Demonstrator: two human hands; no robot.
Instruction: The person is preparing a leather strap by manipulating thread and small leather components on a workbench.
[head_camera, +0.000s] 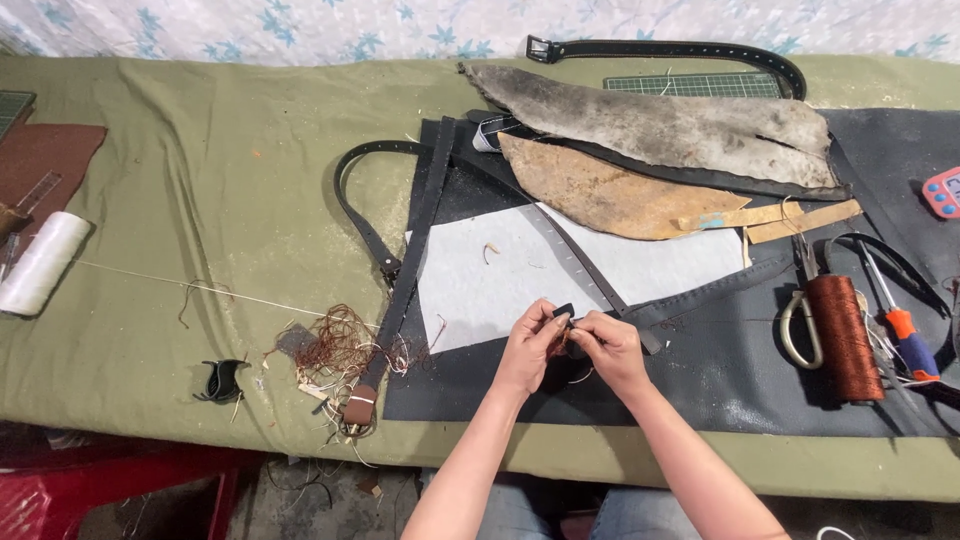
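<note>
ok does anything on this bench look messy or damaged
Yes: a loose tangle of brown thread and offcuts lies left of the left hand, and the grey hide scrap at the back has ragged, torn edges.
</note>
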